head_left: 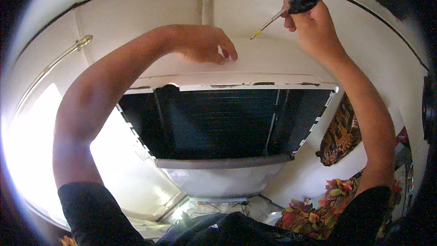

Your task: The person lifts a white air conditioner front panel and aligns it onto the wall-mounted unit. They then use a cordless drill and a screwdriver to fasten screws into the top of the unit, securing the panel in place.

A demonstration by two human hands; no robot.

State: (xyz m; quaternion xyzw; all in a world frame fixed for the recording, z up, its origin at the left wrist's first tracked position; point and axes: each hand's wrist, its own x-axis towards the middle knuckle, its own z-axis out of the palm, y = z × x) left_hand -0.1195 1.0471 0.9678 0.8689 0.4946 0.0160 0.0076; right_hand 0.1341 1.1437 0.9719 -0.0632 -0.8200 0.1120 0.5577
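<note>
A wall-mounted air conditioner [255,75] fills the middle of the view. Its front stands uncovered and bares the dark finned coil [218,118]. My left hand [205,45] is against the pale top of its casing, fingers curled and thumb bent near the index finger. Whether something small lies between them I cannot make out. Higher up on the right, my right hand [314,23] grips a thin screwdriver [272,20]. Its metal shaft slants down to the left, with a yellow band near the dark tip. A black fuzzy shape hides part of that hand and the handle.
A metal rod [48,69] with a rounded end runs along the left wall, near bright light. Right of the unit hangs a brown patterned object [339,134]. Red and yellow artificial leaves [314,212] are at the lower right. A grey strip [223,163] edges the unit's lower side.
</note>
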